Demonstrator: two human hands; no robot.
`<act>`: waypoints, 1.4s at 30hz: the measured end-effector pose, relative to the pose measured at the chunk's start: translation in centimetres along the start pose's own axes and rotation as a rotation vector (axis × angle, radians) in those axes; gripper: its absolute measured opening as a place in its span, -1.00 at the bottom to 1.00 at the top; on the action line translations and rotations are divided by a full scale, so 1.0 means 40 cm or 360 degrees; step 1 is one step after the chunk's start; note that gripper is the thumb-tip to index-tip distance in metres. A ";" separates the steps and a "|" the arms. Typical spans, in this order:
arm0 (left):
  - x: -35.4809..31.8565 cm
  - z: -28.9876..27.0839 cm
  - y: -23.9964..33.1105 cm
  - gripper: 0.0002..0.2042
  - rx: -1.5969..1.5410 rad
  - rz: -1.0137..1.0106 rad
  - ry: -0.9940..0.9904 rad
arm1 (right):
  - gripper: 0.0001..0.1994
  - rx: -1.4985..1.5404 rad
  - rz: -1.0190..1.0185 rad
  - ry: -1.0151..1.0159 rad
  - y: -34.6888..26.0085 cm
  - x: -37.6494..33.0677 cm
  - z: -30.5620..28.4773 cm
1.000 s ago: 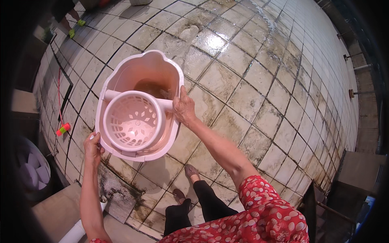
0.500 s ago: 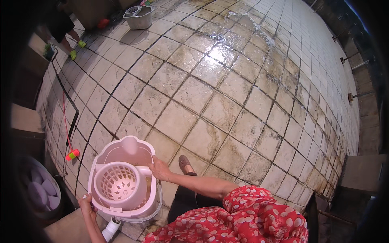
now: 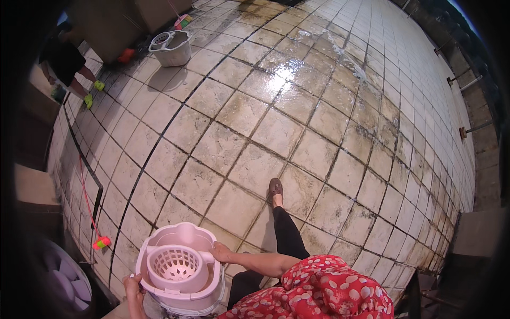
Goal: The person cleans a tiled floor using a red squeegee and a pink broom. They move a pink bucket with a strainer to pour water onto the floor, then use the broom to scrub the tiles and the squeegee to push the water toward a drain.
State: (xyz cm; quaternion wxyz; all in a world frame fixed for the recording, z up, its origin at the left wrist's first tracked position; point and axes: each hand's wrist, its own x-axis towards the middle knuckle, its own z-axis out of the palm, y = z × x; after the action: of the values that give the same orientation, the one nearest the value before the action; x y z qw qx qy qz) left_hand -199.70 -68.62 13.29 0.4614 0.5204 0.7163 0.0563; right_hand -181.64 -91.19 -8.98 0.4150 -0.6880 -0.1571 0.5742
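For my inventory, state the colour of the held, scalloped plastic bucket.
The scalloped plastic bucket is pale pink, best seen in the head view.

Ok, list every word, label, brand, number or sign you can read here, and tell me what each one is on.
None can be read.
Pink bucket: no lettering that I can make out.
Red shirt: pale spots, no legible words.
Tiles: stains and dark joints, no signs.
Grey bucket and brush: too small to tell whether they bear print.
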 end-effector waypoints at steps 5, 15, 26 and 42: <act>0.146 0.410 0.266 -0.95 0.0105 -0.0018 -0.0100 | -0.71 -0.0451 -0.0239 0.0193 0.031 0.293 -0.356; 0.230 0.977 0.807 -0.93 0.0157 0.0260 -0.0556 | -0.79 -0.1548 -0.0531 0.0618 -0.206 0.569 -1.098; 0.366 0.743 0.776 -0.90 -0.0141 0.0176 -0.0574 | -0.72 -0.0400 -0.0397 0.0892 -0.604 0.485 -1.013; 0.227 0.297 0.851 -0.89 0.0034 0.0083 -0.0386 | -0.62 -0.0117 -0.0183 -0.0033 -0.587 0.539 -0.492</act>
State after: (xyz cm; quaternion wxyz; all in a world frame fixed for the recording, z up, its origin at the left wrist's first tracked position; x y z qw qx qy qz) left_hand -167.84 -50.72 20.17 0.5375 0.5469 0.6419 -0.0028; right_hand -151.14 -69.71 -5.62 0.4201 -0.6866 -0.2218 0.5504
